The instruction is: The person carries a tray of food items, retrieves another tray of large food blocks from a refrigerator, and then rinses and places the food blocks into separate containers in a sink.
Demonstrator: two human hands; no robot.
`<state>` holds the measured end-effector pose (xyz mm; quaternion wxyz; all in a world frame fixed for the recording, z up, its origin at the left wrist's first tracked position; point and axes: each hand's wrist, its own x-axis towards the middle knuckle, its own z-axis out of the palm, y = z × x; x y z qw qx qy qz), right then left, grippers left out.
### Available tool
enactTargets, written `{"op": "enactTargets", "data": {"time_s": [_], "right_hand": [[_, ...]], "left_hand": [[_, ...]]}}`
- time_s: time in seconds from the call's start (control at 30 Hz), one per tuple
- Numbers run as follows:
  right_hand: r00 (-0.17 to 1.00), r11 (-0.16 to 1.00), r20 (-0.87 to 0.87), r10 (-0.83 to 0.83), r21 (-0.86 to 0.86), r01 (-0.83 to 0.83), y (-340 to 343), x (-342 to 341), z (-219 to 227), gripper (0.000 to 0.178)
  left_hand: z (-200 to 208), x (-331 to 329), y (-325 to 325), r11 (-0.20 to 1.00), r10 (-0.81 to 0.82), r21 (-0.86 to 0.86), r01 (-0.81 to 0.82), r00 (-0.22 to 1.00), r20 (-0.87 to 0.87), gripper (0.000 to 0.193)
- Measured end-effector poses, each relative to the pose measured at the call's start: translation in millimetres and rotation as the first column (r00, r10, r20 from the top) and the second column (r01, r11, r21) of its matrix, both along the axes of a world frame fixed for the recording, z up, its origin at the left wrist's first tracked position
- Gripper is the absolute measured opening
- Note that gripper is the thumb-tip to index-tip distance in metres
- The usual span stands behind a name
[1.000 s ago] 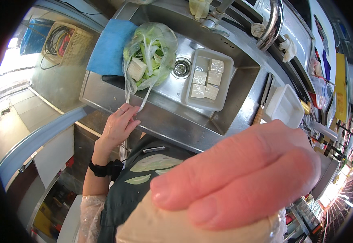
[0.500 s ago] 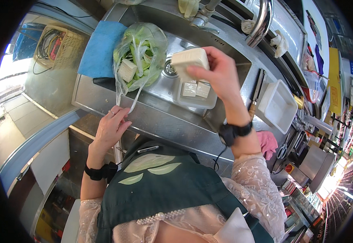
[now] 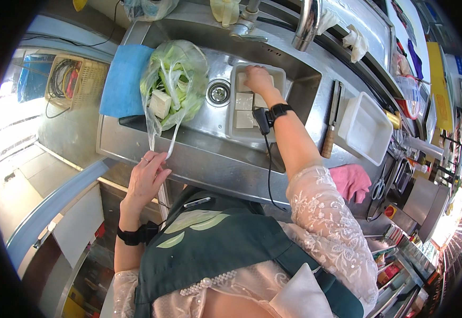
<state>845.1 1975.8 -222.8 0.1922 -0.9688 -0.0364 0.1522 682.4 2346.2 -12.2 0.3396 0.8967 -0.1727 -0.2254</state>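
My left hand [image 3: 147, 177] pinches the stretched handles of a clear plastic bag [image 3: 191, 58] near the sink's front edge. Inside the bag are green leafy vegetables [image 3: 180, 87] and a white tofu block [image 3: 160, 104]. My right hand [image 3: 260, 82] reaches into a white plastic tray [image 3: 281, 79] in the sink, its fingers bent over a tofu block [image 3: 242, 83] at the far end. Part of that block and the fingertips are hidden. Closer to me in the same tray lie more tofu pieces [image 3: 244, 120], partly covered by my wrist.
The steel sink has a round drain [image 3: 218, 92] between bag and tray. A blue cloth [image 3: 126, 79] hangs at its left. Right of the sink lie a wooden-handled knife [image 3: 330, 130], a second white tray [image 3: 367, 130] and a pink cloth [image 3: 350, 181]. A faucet [image 3: 308, 24] stands behind.
My right hand has gone from above the tray, tofu block in its grip, down into the tray's far end. The left hand keeps its pinch on the bag handles.
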Motion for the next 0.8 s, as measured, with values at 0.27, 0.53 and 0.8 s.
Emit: {"op": "enactTargets", "data": {"time_s": [0.27,0.53,0.8], "right_hand": [[0.822,0.818,0.083,-0.564,-0.081,0.57,-38,-114,12,0.041],[0.678,0.683,-0.177,-0.714,0.04,0.729,-48,-121,-20,0.039],[0.595,0.387,-0.431,-0.679,0.478,0.788,-24,-146,43,0.018]], "left_hand": [[-11,2,-10,0.999,-0.021,-0.041,0.02,1.0,-0.016,0.033],[0,24,-32,0.986,-0.163,-0.045,0.163,0.986,-0.014,0.033],[-3,30,-26,0.96,-0.273,-0.053,0.273,0.962,0.006,0.033]]}}
